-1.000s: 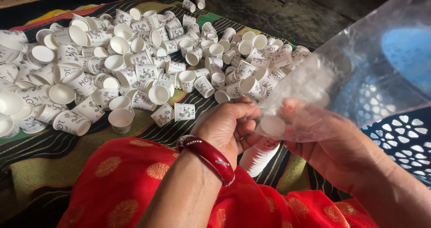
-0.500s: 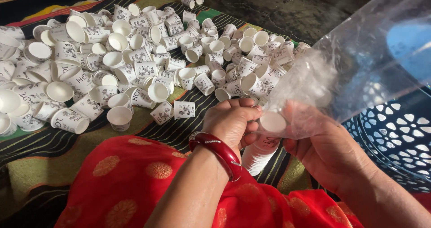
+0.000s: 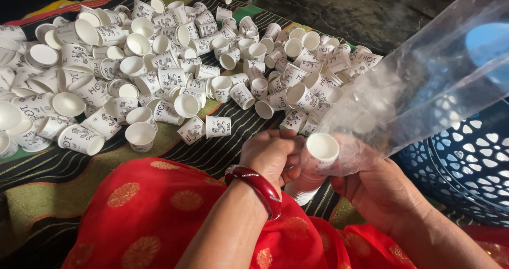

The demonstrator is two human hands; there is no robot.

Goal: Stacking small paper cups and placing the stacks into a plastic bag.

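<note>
My left hand (image 3: 269,155), with a red bangle (image 3: 254,187) on the wrist, grips a stack of small white paper cups (image 3: 313,165) near its top. My right hand (image 3: 379,187) holds the mouth of a clear plastic bag (image 3: 424,83) bunched around the top of the same stack. The stack's lower end rests on my lap, which is covered in red cloth with orange flowers (image 3: 159,210). Both hands meet just in front of my knees.
Several loose white printed paper cups (image 3: 159,67) lie heaped on a striped dark and green cloth (image 3: 58,173) on the floor ahead and to the left. A blue perforated plastic basket (image 3: 472,163) stands at the right, partly behind the bag.
The stack of cups has tilted a little upright and the bag's mouth has come down over its top. My hands have stayed in the same spot.
</note>
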